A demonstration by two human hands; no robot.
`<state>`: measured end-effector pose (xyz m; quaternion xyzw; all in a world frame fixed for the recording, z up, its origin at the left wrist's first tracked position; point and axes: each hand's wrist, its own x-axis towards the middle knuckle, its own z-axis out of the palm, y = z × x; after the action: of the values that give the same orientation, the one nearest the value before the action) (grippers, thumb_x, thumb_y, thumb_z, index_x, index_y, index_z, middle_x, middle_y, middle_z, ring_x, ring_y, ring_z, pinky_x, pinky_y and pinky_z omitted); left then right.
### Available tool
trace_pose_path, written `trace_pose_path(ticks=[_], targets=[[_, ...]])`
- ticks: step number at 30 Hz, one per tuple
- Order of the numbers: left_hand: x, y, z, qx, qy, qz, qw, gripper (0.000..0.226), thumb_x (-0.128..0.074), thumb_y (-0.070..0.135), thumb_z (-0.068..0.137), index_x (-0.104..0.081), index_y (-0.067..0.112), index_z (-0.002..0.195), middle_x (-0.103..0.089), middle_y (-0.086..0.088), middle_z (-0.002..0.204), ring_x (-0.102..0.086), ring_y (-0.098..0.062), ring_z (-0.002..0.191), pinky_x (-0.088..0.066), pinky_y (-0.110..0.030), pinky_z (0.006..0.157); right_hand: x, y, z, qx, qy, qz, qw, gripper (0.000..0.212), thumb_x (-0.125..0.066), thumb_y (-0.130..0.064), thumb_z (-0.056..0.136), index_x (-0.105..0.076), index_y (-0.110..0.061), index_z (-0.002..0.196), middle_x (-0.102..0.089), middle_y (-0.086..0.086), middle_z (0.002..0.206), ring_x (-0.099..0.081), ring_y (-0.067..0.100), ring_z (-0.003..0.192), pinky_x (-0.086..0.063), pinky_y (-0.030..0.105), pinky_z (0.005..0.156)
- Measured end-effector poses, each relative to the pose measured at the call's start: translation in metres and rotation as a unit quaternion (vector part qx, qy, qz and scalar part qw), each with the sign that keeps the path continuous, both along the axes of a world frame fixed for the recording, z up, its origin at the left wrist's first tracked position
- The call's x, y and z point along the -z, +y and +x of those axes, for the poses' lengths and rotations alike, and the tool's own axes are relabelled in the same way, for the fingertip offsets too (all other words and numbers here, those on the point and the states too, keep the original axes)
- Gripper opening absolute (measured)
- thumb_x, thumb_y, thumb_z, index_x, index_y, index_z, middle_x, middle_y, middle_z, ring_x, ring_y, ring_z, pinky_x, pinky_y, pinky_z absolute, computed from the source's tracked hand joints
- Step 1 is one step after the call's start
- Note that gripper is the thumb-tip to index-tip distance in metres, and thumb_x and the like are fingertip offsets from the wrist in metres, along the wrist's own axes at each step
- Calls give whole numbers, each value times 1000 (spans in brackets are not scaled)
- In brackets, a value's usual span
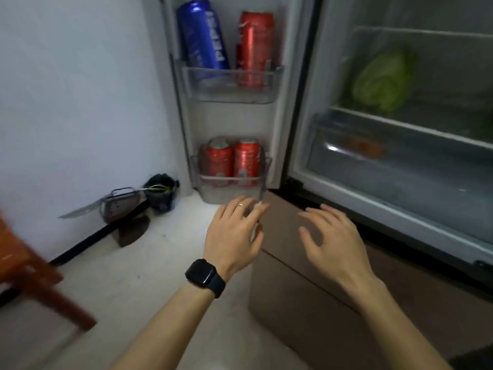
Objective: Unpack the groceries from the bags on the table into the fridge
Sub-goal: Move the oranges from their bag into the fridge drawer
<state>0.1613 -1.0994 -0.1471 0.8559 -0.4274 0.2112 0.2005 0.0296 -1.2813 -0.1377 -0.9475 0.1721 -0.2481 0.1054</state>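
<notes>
The fridge (301, 145) stands open in front of me. Its door's upper rack (229, 86) holds a blue can (202, 36) and a red can (256, 46). Two more red cans (232, 161) stand in the lower door rack (229, 182). A green cabbage (384, 81) lies on a shelf inside, above a clear crisper drawer (373, 166). My left hand (234, 233), with a ring and a black watch, hovers just below the lower rack, fingers spread, holding nothing. My right hand (333, 236) is beside it before the fridge's lower edge, also spread and empty.
A beige lower fridge drawer front (306, 303) is under my hands. On the floor by the wall lie a knife with a wire rack (114, 204) and a dark bundle (160, 193). An orange wooden chair leg (34, 276) is at the left.
</notes>
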Motion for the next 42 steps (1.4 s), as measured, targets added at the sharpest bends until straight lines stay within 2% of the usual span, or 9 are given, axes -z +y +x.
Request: trace_pose_path(ticks=[4,8,14,19,24,31,35,42], targets=[[27,114,-12,-118,59,44,990,48,-49,37,86,-58,33,133,-62,3,132,-53,-21,125,-44,-39,101,29,87,23,-108,90,10,990,40,-50,-47,94,-64,-34,129,-63,-12,133,-44,17,136,-33,37,114],[43,231,-18,-242,129,74,959,47,-54,38,90,-53,37,137,-58,5,137,-51,-18,125,-41,-37,102,40,188,51,-220,164,6,961,45,-40,-50,97,-55,-37,137,-55,-14,142,-34,18,144,-27,38,118],[55,410,-33,-370,195,58,907,48,-50,38,94,-47,36,142,-53,6,142,-45,-15,131,-36,-35,106,51,353,93,-344,198,-17,918,46,-38,-52,97,-51,-39,139,-53,-18,143,-33,18,144,-27,38,118],[55,566,-33,-441,211,54,871,47,-48,37,96,-45,36,143,-50,7,143,-43,-15,133,-35,-37,110,50,503,125,-414,208,-27,886,47,-39,-53,98,-49,-39,142,-52,-16,145,-35,18,142,-30,38,117],[55,694,-21,-490,216,46,843,45,-47,39,96,-46,36,142,-53,6,140,-46,-17,128,-41,-36,102,43,624,154,-452,201,-28,869,44,-43,-49,99,-50,-38,140,-55,-12,142,-39,18,138,-34,36,113],[47,794,22,-507,213,59,833,46,-53,38,94,-48,34,140,-54,5,138,-49,-19,124,-45,-36,98,45,719,210,-457,201,-3,867,45,-45,-51,97,-48,-39,140,-56,-13,140,-43,15,135,-40,36,107],[50,819,65,-494,201,64,843,46,-53,37,93,-50,34,139,-55,5,136,-50,-19,124,-45,-37,97,54,748,251,-448,206,6,870,45,-47,-52,97,-49,-39,139,-59,-12,133,-48,16,128,-44,35,102],[70,841,177,-461,213,70,858,45,-50,38,95,-48,36,140,-53,9,139,-49,-15,125,-46,-33,98,88,772,349,-443,211,45,870,46,-48,-53,96,-48,-40,140,-54,-15,140,-46,14,131,-43,35,103]])
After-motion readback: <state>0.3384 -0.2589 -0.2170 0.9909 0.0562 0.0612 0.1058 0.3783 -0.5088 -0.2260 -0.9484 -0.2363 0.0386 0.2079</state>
